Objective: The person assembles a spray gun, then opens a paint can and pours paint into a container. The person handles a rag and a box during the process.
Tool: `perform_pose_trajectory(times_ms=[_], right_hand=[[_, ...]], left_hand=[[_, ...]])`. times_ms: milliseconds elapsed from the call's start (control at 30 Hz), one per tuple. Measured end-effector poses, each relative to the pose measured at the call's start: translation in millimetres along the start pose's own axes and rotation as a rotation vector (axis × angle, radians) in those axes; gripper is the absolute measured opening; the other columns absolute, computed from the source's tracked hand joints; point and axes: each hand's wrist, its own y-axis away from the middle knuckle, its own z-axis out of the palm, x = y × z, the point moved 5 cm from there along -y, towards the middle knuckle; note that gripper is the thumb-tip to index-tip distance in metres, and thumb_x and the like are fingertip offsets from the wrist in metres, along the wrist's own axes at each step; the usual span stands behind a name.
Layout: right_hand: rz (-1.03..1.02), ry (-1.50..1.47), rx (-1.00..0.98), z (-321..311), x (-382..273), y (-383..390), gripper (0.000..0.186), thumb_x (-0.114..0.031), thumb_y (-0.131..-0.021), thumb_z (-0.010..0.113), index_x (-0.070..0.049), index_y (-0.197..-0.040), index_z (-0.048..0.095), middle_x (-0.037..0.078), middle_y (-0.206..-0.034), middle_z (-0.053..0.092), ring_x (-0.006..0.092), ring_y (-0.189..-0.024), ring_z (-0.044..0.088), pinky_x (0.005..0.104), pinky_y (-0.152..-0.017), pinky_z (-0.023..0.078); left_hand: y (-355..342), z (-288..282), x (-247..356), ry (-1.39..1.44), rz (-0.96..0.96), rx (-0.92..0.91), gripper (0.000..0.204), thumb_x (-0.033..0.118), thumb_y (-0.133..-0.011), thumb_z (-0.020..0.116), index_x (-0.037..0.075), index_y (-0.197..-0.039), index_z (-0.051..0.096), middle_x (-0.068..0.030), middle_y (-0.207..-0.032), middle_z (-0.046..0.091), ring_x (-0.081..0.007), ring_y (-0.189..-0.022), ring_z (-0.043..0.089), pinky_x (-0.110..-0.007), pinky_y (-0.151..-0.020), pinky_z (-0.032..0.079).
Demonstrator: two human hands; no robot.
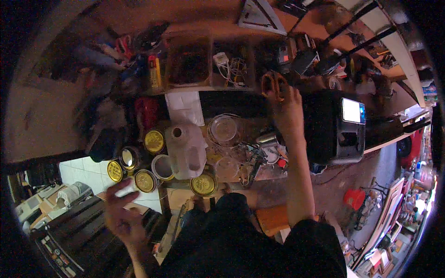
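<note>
My right hand reaches to the back of the bench, its fingers closed at a pair of orange-handled scissors; the blades are hidden in shadow. At the lower left, my left hand hangs in the air with fingers apart and nothing in them. Closest to it are several round cans with gold lids, one of them a gold-lidded can. A cloudy plastic jug, uncapped, stands in the middle of the bench. Beside it sits a clear round plastic container.
A black machine with a lit screen stands right of my right forearm. A metal cup and jumbled tools lie left of that forearm. Wooden cubbies with cables line the back. White paper lies behind the jug. A red bucket is on the floor.
</note>
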Motion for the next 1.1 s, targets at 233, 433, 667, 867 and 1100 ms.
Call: perform_pose_trajectory(times_ms=[233, 433, 667, 867, 1100], right_hand=[[0.052, 0.32, -0.002, 86.9, 35.5, -28.3, 0.062, -0.046, -0.088, 0.065, -0.015, -0.138, 0.046, 0.019, -0.125, 0.06, 0.0406, -0.123, 0.052, 0.0602, -0.098, 0.038], [0.204, 0.102, -0.128, 69.1, 44.0, -37.3, 0.055, -0.029, -0.085, 0.068, -0.017, -0.135, 0.05, 0.016, -0.126, 0.059, 0.0368, -0.118, 0.055, 0.0562, -0.093, 0.039], [0.073, 0.183, -0.018, 124.4, -22.1, -27.3, 0.057, -0.025, -0.086, 0.061, -0.01, -0.14, 0.049, 0.021, -0.132, 0.053, 0.0389, -0.123, 0.049, 0.0547, -0.101, 0.037], [-0.008, 0.17, 0.041, 128.6, -48.3, -29.8, 0.063, -0.021, -0.085, 0.066, -0.011, -0.143, 0.042, 0.02, -0.129, 0.053, 0.0409, -0.118, 0.05, 0.0534, -0.097, 0.039], [0.028, -0.193, 0.291, 80.3, 26.8, -40.9, 0.015, -0.003, -0.082, 0.063, 0.002, -0.096, 0.064, 0.019, -0.1, 0.062, 0.0413, -0.09, 0.058, 0.0459, -0.076, 0.049]], left_hand=[[91.5, 80.3, -50.3, 0.113, -0.425, -0.455, 0.02, 0.018, -0.088, 0.067, 0.002, -0.1, 0.071, -0.0158, -0.106, 0.069, -0.0284, -0.104, 0.065, -0.037, -0.091, 0.048], [88.0, 98.0, -59.0, 0.108, -0.355, -0.563, 0.022, 0.02, -0.091, 0.066, 0.003, -0.104, 0.071, -0.0166, -0.108, 0.069, -0.032, -0.104, 0.065, -0.038, -0.091, 0.049], [63.3, 99.9, -65.9, -0.008, -0.322, -0.546, 0.028, 0.024, -0.097, 0.06, -0.001, -0.108, 0.066, -0.0178, -0.109, 0.068, -0.0306, -0.104, 0.065, -0.038, -0.091, 0.049], [77.7, 108.1, -76.5, 0.024, -0.386, -0.548, 0.021, 0.015, -0.094, 0.061, 0.0, -0.108, 0.067, -0.0171, -0.108, 0.069, -0.0301, -0.105, 0.065, -0.039, -0.09, 0.05], [91.3, 108.1, -94.8, 0.002, -0.459, -0.533, 0.019, 0.01, -0.092, 0.062, 0.0, -0.107, 0.067, -0.0175, -0.107, 0.069, -0.0317, -0.104, 0.065, -0.039, -0.088, 0.051]])
